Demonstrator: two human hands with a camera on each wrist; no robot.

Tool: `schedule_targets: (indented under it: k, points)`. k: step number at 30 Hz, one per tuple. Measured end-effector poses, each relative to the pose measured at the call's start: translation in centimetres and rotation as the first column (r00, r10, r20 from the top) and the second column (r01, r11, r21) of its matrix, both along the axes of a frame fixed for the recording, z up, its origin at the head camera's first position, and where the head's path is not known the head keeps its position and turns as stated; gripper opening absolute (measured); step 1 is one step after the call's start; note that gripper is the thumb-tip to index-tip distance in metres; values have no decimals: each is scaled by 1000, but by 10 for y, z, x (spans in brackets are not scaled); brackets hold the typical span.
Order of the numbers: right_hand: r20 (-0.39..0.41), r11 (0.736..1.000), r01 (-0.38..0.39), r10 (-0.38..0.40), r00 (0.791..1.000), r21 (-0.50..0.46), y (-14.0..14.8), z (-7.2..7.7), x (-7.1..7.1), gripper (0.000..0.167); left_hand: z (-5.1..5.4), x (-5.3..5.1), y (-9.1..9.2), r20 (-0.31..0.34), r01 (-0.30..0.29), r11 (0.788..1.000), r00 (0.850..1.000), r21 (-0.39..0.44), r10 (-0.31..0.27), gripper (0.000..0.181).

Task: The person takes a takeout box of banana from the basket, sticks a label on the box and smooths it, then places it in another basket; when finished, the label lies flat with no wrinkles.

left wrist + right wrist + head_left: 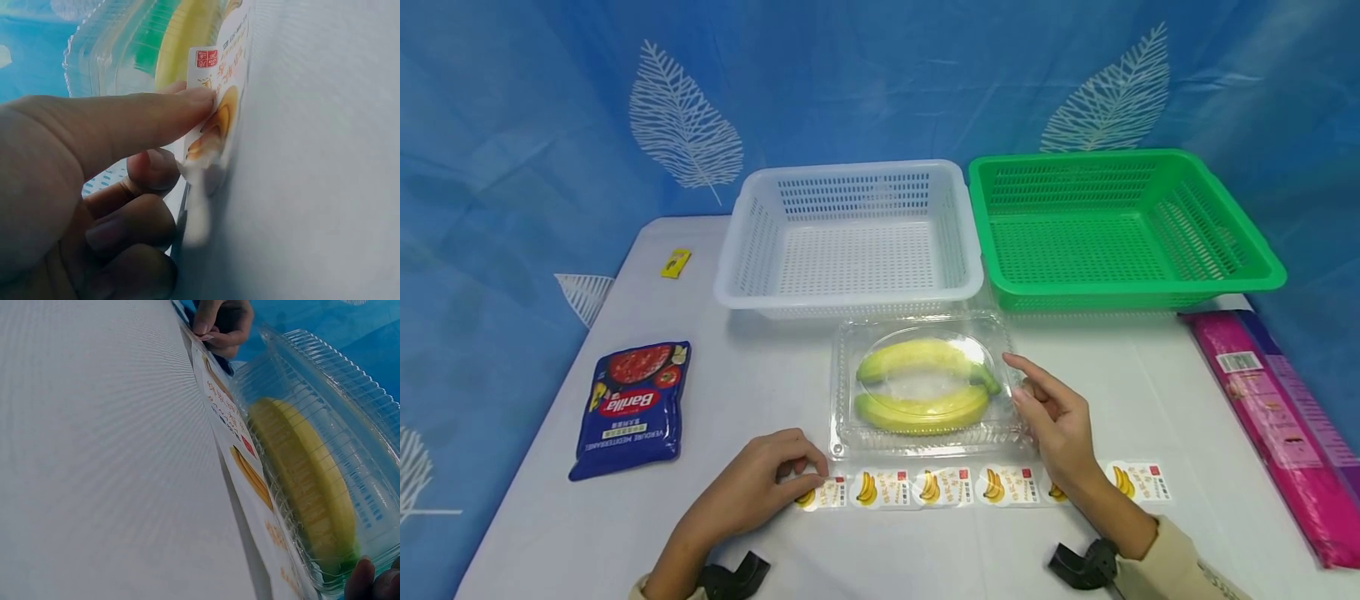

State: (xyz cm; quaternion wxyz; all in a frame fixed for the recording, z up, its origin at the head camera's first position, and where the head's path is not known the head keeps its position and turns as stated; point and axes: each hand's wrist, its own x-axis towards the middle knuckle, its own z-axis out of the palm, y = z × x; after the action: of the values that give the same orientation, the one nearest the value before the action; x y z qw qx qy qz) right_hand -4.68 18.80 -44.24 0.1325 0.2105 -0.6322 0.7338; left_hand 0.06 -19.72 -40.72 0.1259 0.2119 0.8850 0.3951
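A clear plastic clamshell box (842,417) with two bananas (921,408) inside stands mid-table, its lid down. Along its near side lies a strip of banana labels (943,487), printed with small banana bunches. My left hand (767,479) pinches the strip's left end between thumb and index finger; the left wrist view shows the thumb (156,115) over the label. At the box's right side is my right hand (1056,417), index finger and thumb stretched toward the rim and seemingly touching it. In the right wrist view only its fingertips (369,581) show, by the box corner.
Behind the box stand a white basket (850,302) and a green basket (1131,292), side by side. A blue Barilla pouch (632,408) and a small yellow packet (676,263) lie on the left. A long pink package (1273,425) lies along the right edge.
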Motion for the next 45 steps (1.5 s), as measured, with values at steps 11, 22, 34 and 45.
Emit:
schedule_targets:
  k: [11,22,34,45]
  points:
    - [-15,1000,10,-10,1000,7,-1,-1,1,41,9,0,-4,151,-40,999,988,1,40,7]
    - [-37,999,40,-40,999,5,-3,-6,0,42,17,3,-12,164,-24,997,986,74,12,7]
    - [-42,999,28,-27,999,23,-2,-5,-3,43,23,5,-27,284,-3,999,959,52,-12,5]
    - [-43,998,43,-42,998,37,-2,-6,-2,43,30,8,-38,282,55,990,955,129,-89,9]
